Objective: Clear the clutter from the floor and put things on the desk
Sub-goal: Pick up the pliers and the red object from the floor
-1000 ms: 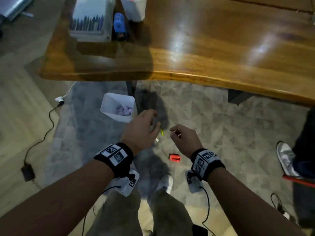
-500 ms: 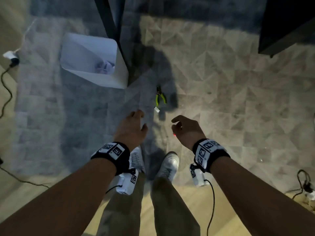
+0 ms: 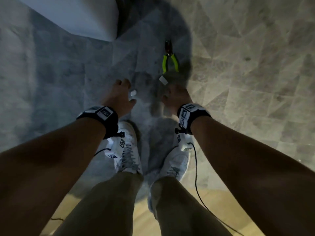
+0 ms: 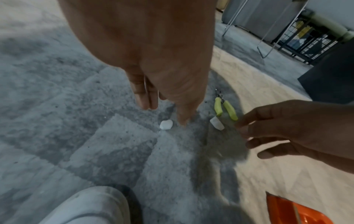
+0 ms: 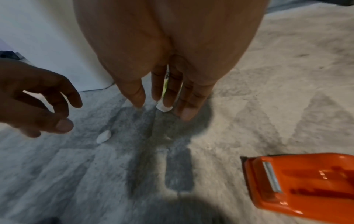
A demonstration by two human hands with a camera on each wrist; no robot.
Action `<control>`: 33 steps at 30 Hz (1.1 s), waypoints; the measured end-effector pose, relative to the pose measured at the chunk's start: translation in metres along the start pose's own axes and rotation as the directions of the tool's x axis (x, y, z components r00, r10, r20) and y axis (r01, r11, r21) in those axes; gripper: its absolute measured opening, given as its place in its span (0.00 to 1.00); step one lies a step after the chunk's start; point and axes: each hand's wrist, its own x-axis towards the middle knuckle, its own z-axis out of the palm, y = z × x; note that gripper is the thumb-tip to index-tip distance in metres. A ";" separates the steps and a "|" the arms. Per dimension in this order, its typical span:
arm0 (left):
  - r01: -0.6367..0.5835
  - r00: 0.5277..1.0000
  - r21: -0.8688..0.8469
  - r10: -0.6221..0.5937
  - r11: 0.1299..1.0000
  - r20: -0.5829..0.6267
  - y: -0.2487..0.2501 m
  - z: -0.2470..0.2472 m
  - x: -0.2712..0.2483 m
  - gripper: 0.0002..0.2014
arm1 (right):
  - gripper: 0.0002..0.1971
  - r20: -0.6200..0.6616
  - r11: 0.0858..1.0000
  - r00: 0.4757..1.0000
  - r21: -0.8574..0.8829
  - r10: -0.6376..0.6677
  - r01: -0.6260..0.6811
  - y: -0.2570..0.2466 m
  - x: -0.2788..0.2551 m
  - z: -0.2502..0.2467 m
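Head view looks straight down past two forearms at a grey patterned carpet [image 3: 255, 48]. At 11 o'clock the corner of a white bin [image 3: 76, 16] cuts into the frame; only its outer wall shows, so its contents cannot be told. The green-handled pliers [image 3: 170, 60] lie on the carpet at 12 o'clock, nose pointing away from the person, handles slightly spread. Just below the handles sits a flat white rectangular piece [image 3: 163, 80], and to its left, at about 9 o'clock from it, a small white rounded piece [image 3: 133, 93]. Two white shoes [image 3: 127, 150] stand at centre.

The wrist views add what the head view lacks. An orange tape dispenser [image 5: 302, 186] lies on the carpet at 4 o'clock in the right wrist view, and its corner shows at 5 o'clock in the left wrist view; the head view does not show it. The left wrist view also takes in a dark metal rack [image 4: 306, 34] at 1 o'clock.

The left hand [image 4: 153, 60] hangs palm down, fingers straight and close together, thumb tip just beside the rounded piece, whether touching cannot be told. It holds nothing. The right hand [image 5: 168, 53] points down with fingers straight and slightly apart, its fingertips [image 5: 186, 113] at the rectangular piece, seemingly touching it, with the pliers just beyond. It grips nothing.
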 end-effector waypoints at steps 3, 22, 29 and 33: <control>-0.018 0.999 0.021 0.017 1.000 0.040 -0.008 0.026 0.028 0.30 | 0.23 -0.041 0.999 0.999 0.020 0.034 -0.033 0.004 0.032 0.011; -0.096 0.995 -0.052 0.097 0.994 0.011 0.009 -0.005 0.014 0.12 | 0.25 -0.179 0.998 0.984 -0.053 0.018 -0.028 -0.015 0.012 -0.009; -0.129 0.990 -0.192 0.114 0.973 -0.085 0.061 -0.113 -0.100 0.10 | 0.13 -0.256 0.996 0.964 0.015 -0.077 0.083 -0.086 -0.120 -0.103; -0.181 0.981 -0.226 0.157 0.957 -0.118 0.102 -0.193 -0.186 0.07 | 0.14 -0.244 0.990 0.963 0.057 -0.115 0.132 -0.141 -0.209 -0.175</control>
